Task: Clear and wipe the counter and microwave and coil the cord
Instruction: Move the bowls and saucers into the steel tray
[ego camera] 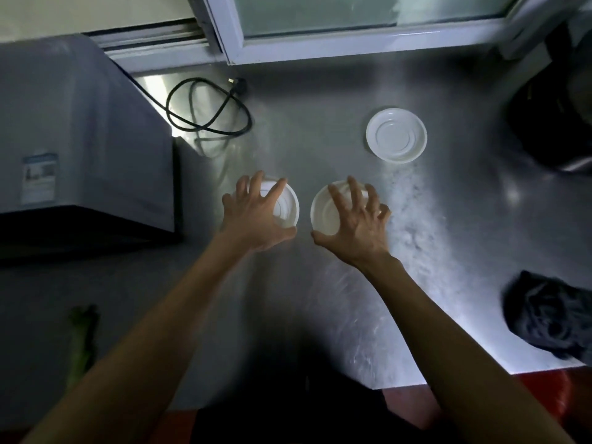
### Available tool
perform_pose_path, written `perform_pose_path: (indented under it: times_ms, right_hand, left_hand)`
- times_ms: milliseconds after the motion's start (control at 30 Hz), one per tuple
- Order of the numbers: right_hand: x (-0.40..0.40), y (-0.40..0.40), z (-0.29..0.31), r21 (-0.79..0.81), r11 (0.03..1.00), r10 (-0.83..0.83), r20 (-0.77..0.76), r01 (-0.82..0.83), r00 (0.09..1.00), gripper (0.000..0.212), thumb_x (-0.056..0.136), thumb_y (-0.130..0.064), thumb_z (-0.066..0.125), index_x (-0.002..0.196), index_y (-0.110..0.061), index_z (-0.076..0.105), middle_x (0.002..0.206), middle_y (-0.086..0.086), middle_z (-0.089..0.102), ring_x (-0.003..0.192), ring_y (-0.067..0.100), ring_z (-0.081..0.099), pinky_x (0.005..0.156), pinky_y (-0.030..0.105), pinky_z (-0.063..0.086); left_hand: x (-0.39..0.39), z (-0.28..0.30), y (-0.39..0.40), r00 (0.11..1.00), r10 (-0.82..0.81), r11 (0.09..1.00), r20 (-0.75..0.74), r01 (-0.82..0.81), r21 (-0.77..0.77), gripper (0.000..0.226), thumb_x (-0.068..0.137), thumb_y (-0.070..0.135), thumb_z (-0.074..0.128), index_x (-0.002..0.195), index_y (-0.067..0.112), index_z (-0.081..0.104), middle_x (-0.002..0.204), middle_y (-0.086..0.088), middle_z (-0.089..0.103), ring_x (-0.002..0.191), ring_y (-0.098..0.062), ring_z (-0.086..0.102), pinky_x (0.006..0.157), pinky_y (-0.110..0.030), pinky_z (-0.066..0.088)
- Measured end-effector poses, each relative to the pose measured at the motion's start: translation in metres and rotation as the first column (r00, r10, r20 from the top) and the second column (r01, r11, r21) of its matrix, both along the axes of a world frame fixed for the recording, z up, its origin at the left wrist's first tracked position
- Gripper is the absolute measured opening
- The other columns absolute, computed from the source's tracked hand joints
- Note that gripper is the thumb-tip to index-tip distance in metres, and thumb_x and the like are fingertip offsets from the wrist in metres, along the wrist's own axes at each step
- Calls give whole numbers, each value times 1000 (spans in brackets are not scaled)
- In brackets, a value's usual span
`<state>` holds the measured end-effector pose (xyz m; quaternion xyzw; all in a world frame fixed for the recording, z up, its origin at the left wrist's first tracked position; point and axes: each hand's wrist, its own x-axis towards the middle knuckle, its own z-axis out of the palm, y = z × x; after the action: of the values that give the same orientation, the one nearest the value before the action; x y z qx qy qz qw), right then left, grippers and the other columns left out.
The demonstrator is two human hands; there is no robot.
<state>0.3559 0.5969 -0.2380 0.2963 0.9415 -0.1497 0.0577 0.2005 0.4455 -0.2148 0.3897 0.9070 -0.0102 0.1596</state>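
Three white plastic bowls stand on the steel counter [320, 129]. My left hand [253, 216] is spread over the left bowl [288, 206], fingers apart around its rim. My right hand [355, 222] is spread over the middle bowl [322, 209], thumb at its near edge. Whether either hand grips its bowl I cannot tell. The third bowl [396, 135] sits apart at the back right. A black cord [208, 107] lies in loose loops beside the grey microwave [80, 133], its plug [238, 84] near the window. White powdery smears cover the counter to the right of my hands.
A dark crumpled cloth [551, 315] lies at the counter's right front edge. A dark round appliance [554, 123] stands at the far right. A sliding window frame [320, 46] runs along the back. Something green [83, 338] sits low at the left.
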Motion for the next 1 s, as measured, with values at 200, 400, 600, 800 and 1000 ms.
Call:
perform_pose_path:
  times_ms: [200,400,600,800,1000]
  right_hand:
    - [16,-47,10,-13,998,70,30,-69,997,104,67,-77,62,153,-37,19,164,2,6,147,38,9,109,61,24]
    - [17,-91,17,-3,990,140,38,-140,989,102,69,-75,64,152,-37,19,164,2,5,147,37,7,110,60,22]
    - [5,-154,31,23,981,193,28,-194,981,102,69,-74,65,152,-37,20,164,1,6,146,38,8,110,61,23]
    - [1,-242,39,48,959,280,35,-281,960,101,70,-76,62,152,-39,17,165,0,4,147,37,6,109,61,25]
    - [-3,-345,40,113,890,439,53,-442,897,104,68,-79,56,154,-36,16,165,3,5,147,40,7,108,62,26]
  left_hand:
    - [32,4,-54,999,-3,998,32,5,-64,106,66,79,58,152,42,10,161,-7,6,146,-34,8,110,-59,26]
    - [46,6,-116,998,49,998,45,-47,-43,109,64,79,62,152,42,9,160,-8,6,146,-35,8,110,-60,26]
    - [48,13,-192,993,115,993,20,-115,32,110,63,79,64,153,41,11,161,-7,6,146,-35,9,111,-59,26]
    - [58,20,-293,971,238,971,30,-239,13,109,65,75,65,153,42,8,162,-4,2,147,-33,4,111,-63,21]
    - [74,19,-413,939,341,939,44,-342,31,106,64,77,58,151,44,9,161,-2,1,146,-34,1,111,-61,20]
